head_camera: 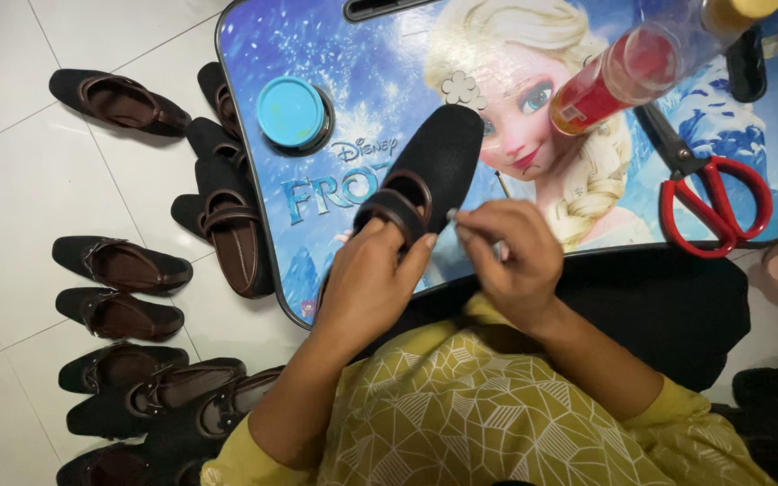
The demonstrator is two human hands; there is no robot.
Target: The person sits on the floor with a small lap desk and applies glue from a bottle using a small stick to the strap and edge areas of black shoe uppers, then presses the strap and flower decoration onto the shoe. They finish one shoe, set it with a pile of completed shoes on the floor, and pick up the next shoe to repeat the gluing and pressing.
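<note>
- Yellow patterned sleeves (pixel 461 405) lie closest to the camera in the head view.
- Left hand (pixel 366 279) grips the heel end of a black shoe (pixel 429 171); its fingers (pixel 411 256) close around the strap.
- Right hand (pixel 515 256) is just beside the shoe, fingers pinched on something small that I cannot identify.
- Shoe lies with its toe on the blue picture bench (pixel 335 54).
- On the bench also: a blue round lid (pixel 290 111), red scissors (pixel 713 193), a bottle (pixel 632 67).
- More dark shoes (pixel 123 265) lie on the white floor (pixel 11 180).

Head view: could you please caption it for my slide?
Left hand holds a black shoe over a lap table; right hand pinches something small.
</note>
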